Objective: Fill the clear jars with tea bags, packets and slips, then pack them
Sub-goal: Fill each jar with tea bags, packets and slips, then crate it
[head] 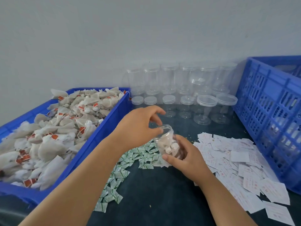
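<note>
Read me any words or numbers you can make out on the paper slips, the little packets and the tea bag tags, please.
White paper slips: red print, too blurred to read.
Small green-and-white packets: green print, too small to read.
Red-orange tags on the white tea bags: marks too blurred to read.
Clear plastic jar gripped by the right hand: no label visible.
Nothing here can be quoted.

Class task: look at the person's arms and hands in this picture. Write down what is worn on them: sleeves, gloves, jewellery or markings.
Nothing is worn that shows. The left forearm and right forearm are bare to the frame's edge, with no sleeve in view. The left hand and right hand have no gloves, and no ring, watch, bracelet or marking can be seen.
</note>
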Demonstrator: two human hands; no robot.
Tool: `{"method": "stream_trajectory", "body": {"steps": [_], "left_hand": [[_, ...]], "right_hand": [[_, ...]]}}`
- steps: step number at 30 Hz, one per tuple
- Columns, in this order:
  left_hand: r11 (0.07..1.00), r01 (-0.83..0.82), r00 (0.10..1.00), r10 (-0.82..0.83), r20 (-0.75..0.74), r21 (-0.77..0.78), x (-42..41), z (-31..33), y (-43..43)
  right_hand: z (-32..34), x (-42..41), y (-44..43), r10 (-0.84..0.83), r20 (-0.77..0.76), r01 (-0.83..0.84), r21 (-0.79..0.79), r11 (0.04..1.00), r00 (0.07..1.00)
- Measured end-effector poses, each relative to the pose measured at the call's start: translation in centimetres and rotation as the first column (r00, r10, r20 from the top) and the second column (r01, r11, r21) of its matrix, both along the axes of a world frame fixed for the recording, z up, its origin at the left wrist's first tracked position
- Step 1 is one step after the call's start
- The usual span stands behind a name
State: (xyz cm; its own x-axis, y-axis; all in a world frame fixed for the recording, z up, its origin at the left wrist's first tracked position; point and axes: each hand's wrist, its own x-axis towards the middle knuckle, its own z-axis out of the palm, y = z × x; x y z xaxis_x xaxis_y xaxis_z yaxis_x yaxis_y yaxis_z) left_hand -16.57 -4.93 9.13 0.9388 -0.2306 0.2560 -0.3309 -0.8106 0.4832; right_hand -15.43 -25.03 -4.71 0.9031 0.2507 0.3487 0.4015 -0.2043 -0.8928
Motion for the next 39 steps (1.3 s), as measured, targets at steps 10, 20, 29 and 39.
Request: {"method": "stream_trajectory", "body": {"steps": [10, 20, 29, 39], "left_hand": [[0.864, -0.453, 0.891, 0.447, 0.082, 0.217, 2.3, 4.3, 10.3], [0.722, -0.547, 0.742, 0.653, -0.155, 0.424, 4.5, -3.2, 19.2], [0.786, -0.547, 0.821, 0.571, -0.003, -0.289, 2.9, 0.9, 16.9], [0.765, -0.173, 0.944, 0.309, 0.118, -0.62, 1.2, 4.8, 8.4]], "right_hand": [[-0.5, 0.4, -0.1, -0.017, -0.012, 0.017, -0.003, 1.0, 1.0], [-0.2, -0.1, -0.1, -0.044, 0.005, 0.044, -0.092, 0.995, 0.999], [-0.2, -0.1, -0.1, -0.018, -0.051, 0.015, -0.051, 0.999, 0.999], [-0.8, 0.3, -0.2, 0.023, -0.067, -0.028, -0.073, 0.997, 0.997]]}}
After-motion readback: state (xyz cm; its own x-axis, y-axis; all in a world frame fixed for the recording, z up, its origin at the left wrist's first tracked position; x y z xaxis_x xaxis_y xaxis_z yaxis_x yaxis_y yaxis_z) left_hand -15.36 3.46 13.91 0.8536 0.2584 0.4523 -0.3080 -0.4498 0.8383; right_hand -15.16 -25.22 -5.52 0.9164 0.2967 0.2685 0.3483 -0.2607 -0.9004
